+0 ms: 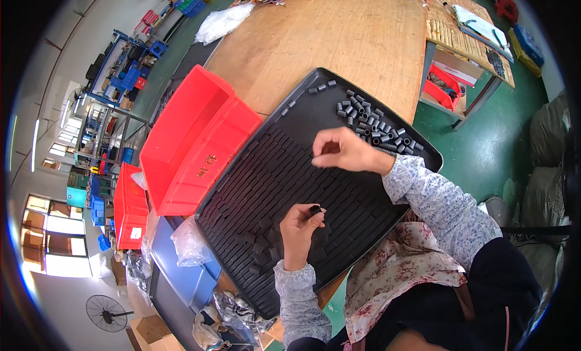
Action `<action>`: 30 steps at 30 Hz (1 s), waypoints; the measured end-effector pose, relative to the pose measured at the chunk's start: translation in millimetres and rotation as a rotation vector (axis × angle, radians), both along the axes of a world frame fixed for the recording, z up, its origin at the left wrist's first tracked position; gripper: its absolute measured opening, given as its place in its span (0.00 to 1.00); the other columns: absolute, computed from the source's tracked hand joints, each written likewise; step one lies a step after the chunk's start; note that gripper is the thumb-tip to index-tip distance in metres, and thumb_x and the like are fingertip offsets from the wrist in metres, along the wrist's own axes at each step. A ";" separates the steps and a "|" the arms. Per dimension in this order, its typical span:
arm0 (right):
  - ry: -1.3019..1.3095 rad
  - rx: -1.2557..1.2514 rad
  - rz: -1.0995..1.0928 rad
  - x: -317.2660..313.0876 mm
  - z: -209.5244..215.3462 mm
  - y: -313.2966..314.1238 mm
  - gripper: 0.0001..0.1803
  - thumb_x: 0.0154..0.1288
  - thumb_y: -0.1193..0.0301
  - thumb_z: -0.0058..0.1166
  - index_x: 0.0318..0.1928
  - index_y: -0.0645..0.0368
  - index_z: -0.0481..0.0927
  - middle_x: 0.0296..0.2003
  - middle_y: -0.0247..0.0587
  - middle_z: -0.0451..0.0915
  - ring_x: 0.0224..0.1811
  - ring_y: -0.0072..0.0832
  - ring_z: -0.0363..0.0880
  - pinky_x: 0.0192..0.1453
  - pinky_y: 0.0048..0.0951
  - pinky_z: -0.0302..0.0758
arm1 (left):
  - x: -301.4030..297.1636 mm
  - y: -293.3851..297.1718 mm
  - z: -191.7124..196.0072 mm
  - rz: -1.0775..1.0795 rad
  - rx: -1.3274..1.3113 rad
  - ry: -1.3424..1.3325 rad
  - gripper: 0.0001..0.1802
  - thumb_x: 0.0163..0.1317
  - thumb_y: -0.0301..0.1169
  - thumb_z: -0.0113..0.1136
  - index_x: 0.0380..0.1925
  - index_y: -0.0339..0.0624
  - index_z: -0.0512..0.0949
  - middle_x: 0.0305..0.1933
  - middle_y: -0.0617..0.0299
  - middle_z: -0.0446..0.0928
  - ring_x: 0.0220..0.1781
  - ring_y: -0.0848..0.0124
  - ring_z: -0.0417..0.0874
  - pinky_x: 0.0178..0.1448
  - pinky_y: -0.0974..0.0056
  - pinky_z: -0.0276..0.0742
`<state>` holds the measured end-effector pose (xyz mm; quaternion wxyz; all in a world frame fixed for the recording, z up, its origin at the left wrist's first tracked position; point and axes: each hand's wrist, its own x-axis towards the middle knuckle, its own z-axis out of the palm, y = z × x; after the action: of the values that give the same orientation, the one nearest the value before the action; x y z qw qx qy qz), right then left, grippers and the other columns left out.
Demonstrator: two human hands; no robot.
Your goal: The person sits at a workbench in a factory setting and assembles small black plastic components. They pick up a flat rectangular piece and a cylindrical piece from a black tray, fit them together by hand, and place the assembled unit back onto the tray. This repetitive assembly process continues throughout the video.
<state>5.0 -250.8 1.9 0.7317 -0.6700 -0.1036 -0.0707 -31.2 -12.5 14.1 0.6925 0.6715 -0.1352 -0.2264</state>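
My left hand (296, 233) is closed in a pinch on a short black tube (315, 210), its open end tilted up. Farther off and to the right, my right hand (346, 150) has thumb and forefinger brought together above the tray; anything between the tips is too small to make out. Beneath both hands lies a large black tray (433, 159) with a raised rim. Rows of small black pieces (266, 163) cover much of it. Loose black tubes (372, 124) are heaped at its far right, and several dark pieces (257, 245) lie jumbled beside my left hand.
A red bin (193, 139) stands against the tray's left side on the wooden table (315, 36). Nearby are another red bin (130, 208), a clear plastic bag (190, 241) and a blue container (175, 266). A side table (466, 39) stands at the far right.
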 end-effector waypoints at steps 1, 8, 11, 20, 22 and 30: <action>0.056 0.158 0.158 -4.8 1.2 6.4 0.06 0.61 0.77 0.64 0.32 0.61 0.78 0.29 0.30 0.80 0.33 0.16 0.78 0.37 0.22 0.76 | 0.5 -0.1 -0.2 0.003 -0.001 0.001 0.13 0.60 0.30 0.69 0.41 0.35 0.79 0.37 0.57 0.83 0.33 0.76 0.79 0.38 0.71 0.78; 0.119 0.033 0.381 -21.5 8.2 32.8 0.06 0.60 0.78 0.64 0.32 0.62 0.78 0.31 0.30 0.80 0.36 0.16 0.78 0.41 0.22 0.76 | 3.6 3.2 -6.1 0.000 0.015 0.002 0.14 0.61 0.32 0.69 0.41 0.34 0.78 0.36 0.57 0.82 0.33 0.76 0.79 0.38 0.71 0.77; -0.035 -0.016 0.397 -20.6 4.8 32.3 0.06 0.59 0.79 0.64 0.33 0.63 0.78 0.34 0.34 0.80 0.36 0.19 0.79 0.42 0.24 0.76 | 4.2 2.9 -5.5 0.007 0.000 0.013 0.15 0.61 0.33 0.69 0.40 0.34 0.78 0.36 0.58 0.82 0.33 0.76 0.79 0.39 0.71 0.77; -0.342 -0.284 0.322 -17.3 7.1 27.1 0.07 0.53 0.81 0.65 0.33 0.62 0.80 0.39 0.39 0.81 0.44 0.32 0.79 0.49 0.33 0.76 | 4.2 1.8 -3.7 0.032 -0.016 0.033 0.16 0.63 0.35 0.67 0.44 0.33 0.78 0.39 0.57 0.82 0.37 0.74 0.80 0.42 0.71 0.77; -0.258 -0.157 0.285 -14.8 5.2 27.0 0.07 0.53 0.81 0.65 0.33 0.62 0.80 0.39 0.39 0.81 0.44 0.33 0.79 0.51 0.33 0.75 | 3.9 0.7 -0.4 0.077 -0.051 0.051 0.17 0.64 0.34 0.66 0.46 0.33 0.78 0.40 0.57 0.82 0.39 0.73 0.81 0.45 0.70 0.77; -0.014 -0.037 -0.489 44.8 -36.2 5.1 0.06 0.57 0.79 0.66 0.33 0.66 0.82 0.28 0.37 0.84 0.32 0.21 0.82 0.38 0.23 0.79 | -8.8 16.8 10.8 -0.032 0.626 -0.766 0.33 0.55 0.37 0.71 0.60 0.35 0.73 0.63 0.47 0.72 0.74 0.47 0.59 0.75 0.48 0.54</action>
<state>49.9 -245.6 -34.3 0.6796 -0.6880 0.0556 -0.2483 -40.0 4.3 25.0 0.3545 0.8800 -0.3161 -0.0038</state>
